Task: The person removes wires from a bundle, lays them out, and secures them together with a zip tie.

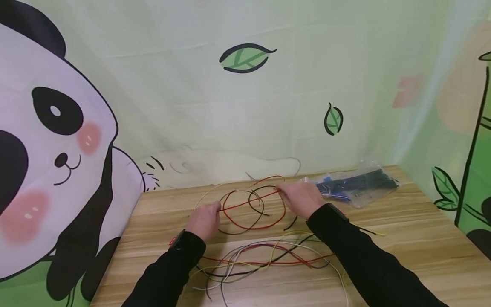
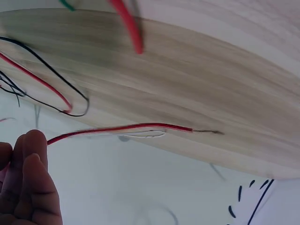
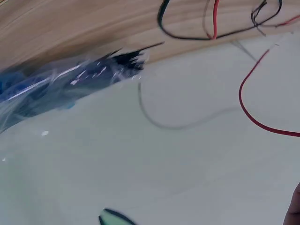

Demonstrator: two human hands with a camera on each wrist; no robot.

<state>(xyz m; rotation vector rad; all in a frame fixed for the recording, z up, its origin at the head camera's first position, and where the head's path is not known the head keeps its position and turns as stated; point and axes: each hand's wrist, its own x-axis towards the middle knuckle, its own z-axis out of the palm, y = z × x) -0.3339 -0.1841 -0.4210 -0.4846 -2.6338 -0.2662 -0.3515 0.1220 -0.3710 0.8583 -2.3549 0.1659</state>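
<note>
A red wire (image 1: 249, 201) runs nearly straight between the two hands above the tabletop. The left hand (image 1: 204, 219) pinches it at one side, and the right hand (image 1: 301, 198) grips it at the other, a little higher and farther back. Past the left fingers, the left wrist view shows the red wire's end (image 2: 140, 125) sticking out with bare metal strands (image 2: 208, 131) at the tip. In the right wrist view the other end (image 3: 248, 112) curves freely, while only a sliver of the right hand (image 3: 294, 211) shows. Beneath the hands lie loose loops of red and black wire (image 1: 264, 228).
Nearer the body, a tangle of red, black, yellow and white wires (image 1: 261, 263) spreads across the wooden table (image 1: 153, 238). A clear plastic bag (image 1: 356, 183) of thin black strips lies at the back right. Behind the table hangs a printed cloth (image 1: 192, 106).
</note>
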